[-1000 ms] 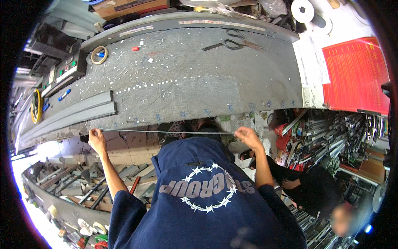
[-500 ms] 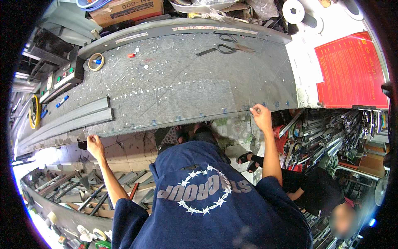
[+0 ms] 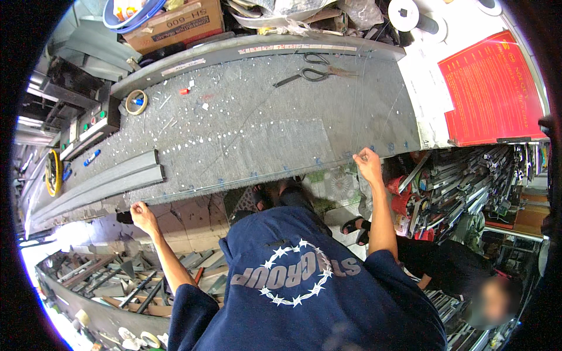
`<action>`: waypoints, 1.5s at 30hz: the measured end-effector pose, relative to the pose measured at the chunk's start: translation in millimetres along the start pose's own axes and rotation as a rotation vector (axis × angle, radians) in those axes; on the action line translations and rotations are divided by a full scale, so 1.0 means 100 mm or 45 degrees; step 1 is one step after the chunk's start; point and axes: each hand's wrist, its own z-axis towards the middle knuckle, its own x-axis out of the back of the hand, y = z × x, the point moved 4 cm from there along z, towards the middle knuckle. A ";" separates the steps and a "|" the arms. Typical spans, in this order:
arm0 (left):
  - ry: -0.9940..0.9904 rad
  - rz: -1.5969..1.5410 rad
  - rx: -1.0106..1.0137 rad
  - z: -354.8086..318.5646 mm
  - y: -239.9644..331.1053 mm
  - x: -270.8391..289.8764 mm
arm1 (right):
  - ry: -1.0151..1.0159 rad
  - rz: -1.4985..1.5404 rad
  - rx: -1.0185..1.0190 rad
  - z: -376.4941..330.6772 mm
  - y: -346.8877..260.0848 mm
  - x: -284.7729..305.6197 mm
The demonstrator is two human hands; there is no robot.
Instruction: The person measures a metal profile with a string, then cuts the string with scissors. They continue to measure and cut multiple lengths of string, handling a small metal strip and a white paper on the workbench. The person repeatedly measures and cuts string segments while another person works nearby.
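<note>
My left hand [image 3: 144,218] is pinched closed at the near left edge of the grey-topped workbench [image 3: 246,105]. On the right, my right hand [image 3: 368,165] is pinched closed at the same edge. Between them a thin cord [image 3: 234,182] runs almost taut along the edge, past small blue marks on the bench. A fainter thread rises from near my right fingers across the bench top. Left of centre, close to my left hand, lie long grey strips [image 3: 111,179]. Black-handled scissors [image 3: 316,74] rest toward the back right.
A tape roll [image 3: 136,102] and a blue marker [image 3: 92,157] lie on the left. A raised rail [image 3: 257,51] borders the back; a cardboard box [image 3: 175,24] stands behind it. A red sheet [image 3: 494,88] is at right. Another person [image 3: 451,266] sits at lower right, near stacked metal profiles.
The whole view has tilted and shifted slightly. Both hands keep about the same places along the bench edge, with the cord still stretched between them.
</note>
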 end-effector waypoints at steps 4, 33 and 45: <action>0.001 0.016 -0.064 0.01 -0.02 -0.02 | 0.077 -0.119 0.053 -0.05 -0.13 0.01; -1.694 -1.097 -0.036 -2.16 3.78 0.28 | -0.619 0.231 0.616 -1.06 -3.29 -0.36; -1.872 -1.184 -0.033 -2.24 3.97 -0.07 | -0.758 0.340 0.468 -0.79 -3.02 -0.23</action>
